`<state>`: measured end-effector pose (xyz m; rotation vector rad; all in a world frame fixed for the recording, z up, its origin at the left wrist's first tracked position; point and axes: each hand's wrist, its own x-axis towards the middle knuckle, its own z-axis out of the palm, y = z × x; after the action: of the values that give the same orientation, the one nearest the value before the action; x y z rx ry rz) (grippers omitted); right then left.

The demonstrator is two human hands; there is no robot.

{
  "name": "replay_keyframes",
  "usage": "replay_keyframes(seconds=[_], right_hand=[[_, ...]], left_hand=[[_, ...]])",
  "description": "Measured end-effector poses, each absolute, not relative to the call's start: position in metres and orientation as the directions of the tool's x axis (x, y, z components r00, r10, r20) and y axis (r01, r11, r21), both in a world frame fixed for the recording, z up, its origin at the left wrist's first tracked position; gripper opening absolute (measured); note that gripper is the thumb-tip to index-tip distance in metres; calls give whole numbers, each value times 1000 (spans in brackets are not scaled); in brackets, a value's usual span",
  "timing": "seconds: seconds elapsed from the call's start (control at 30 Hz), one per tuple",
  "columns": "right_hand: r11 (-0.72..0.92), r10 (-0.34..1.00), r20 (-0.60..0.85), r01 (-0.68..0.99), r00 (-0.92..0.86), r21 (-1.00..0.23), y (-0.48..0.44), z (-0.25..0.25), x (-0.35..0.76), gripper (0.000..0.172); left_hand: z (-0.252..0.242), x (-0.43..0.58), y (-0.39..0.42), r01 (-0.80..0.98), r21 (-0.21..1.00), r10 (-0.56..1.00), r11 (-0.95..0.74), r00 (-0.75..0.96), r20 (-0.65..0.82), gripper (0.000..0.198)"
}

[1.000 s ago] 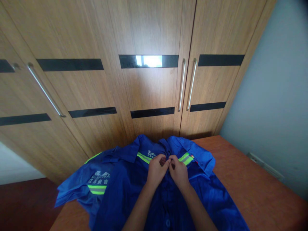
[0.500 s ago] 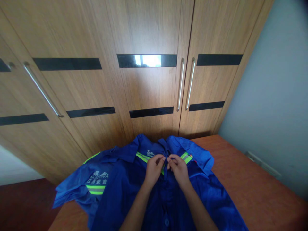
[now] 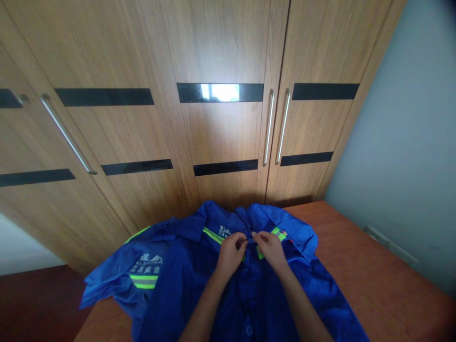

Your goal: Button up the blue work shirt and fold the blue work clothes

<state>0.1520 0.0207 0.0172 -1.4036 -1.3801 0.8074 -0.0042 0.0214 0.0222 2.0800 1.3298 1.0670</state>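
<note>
A blue work jacket (image 3: 194, 270) with yellow-green reflective stripes lies spread out, its collar toward the cupboard. My left hand (image 3: 230, 254) is closed in a pinch on the front edge of the jacket, just below the collar. Close beside it, my right hand (image 3: 271, 249) pinches the same front opening from the other side. Between the fingertips a small button (image 3: 250, 241) seems to show, though the fingers partly cover it. Farther down the front a round blue button (image 3: 248, 330) is visible.
At the left lies more blue cloth with white lettering (image 3: 146, 263) and a reflective stripe. Everything rests on a reddish-brown wooden surface (image 3: 342, 242). Behind it stands a wooden cupboard (image 3: 221, 128) with metal handles (image 3: 269, 128). A pale wall (image 3: 402, 142) bounds the right.
My fingertips have drawn slightly apart, and a bit of the front edge with what looks like a button now shows between them. The view has shifted slightly.
</note>
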Motion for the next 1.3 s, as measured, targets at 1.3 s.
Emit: replay_keyframes(seconds=[1.3], right_hand=[[-73, 902, 342, 875, 263, -479, 16, 73, 187, 35]], left_hand=[[94, -23, 90, 986, 113, 971, -125, 145, -192, 32]])
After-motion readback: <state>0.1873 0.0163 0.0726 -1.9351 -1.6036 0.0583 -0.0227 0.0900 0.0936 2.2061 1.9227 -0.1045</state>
